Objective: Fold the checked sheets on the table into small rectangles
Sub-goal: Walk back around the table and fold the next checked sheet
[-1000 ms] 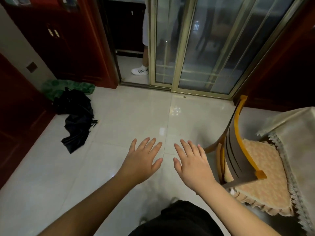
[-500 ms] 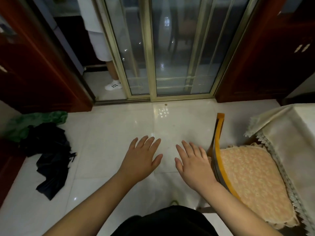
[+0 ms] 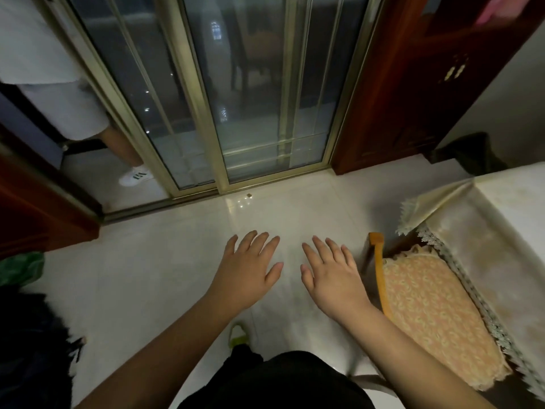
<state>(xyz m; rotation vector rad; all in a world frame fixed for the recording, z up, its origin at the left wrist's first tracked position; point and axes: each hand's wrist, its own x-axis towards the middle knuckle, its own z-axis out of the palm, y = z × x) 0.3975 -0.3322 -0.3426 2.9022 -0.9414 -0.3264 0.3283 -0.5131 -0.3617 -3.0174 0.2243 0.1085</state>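
Our view has swung right since a second ago, bringing the cloth-draped surface into sight, yet no checked sheets show, and our left hand and right hand hover spread, grasping nothing.

Dim indoor light, warm cast. Brightest patch is the pale floor ahead of the hands, with a small cluster of specular glints just beyond the fingertips, near the sliding glass door. The glass is dark, showing scattered point reflections and murky shapes. Right hand is lit paler than the left hand, whose forearm falls into shadow. Left of the hands, the black heap is smeared by motion blur, no detail. Strong wide-angle bending: door frames splay outward toward the top corners. Tabletop cloth to the right is soft, slightly washed out.
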